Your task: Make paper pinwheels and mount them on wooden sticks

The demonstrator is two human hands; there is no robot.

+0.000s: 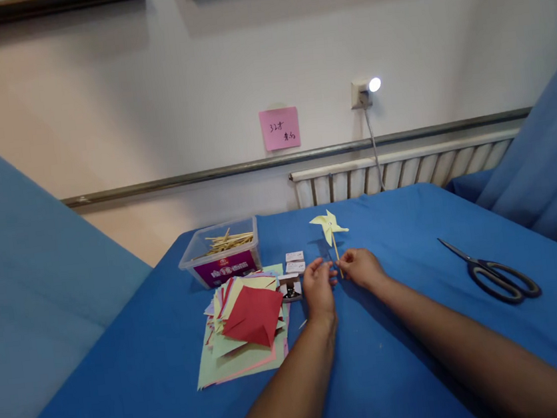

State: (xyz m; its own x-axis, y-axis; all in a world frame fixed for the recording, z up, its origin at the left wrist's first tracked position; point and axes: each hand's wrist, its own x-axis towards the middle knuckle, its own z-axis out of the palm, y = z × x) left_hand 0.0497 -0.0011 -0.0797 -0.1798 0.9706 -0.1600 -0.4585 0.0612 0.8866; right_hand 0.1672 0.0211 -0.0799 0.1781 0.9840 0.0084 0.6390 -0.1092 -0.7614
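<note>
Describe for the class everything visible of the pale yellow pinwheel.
The pinwheel has pale yellow vanes, apparently folded paper, meeting at a small central spot, and a thin, wood-coloured stick. The vanes form its far end, over the blue cloth; its exact tilt is hard to tell. The right hand pinches the stick near its lower end; the left hand is close beside it, though whether it touches is unclear.

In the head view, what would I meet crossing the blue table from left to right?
Clear plastic tub of thin wooden sticks → small open box → pale-yellow paper pinwheel held in the right hand → dark-handled scissors.
</note>
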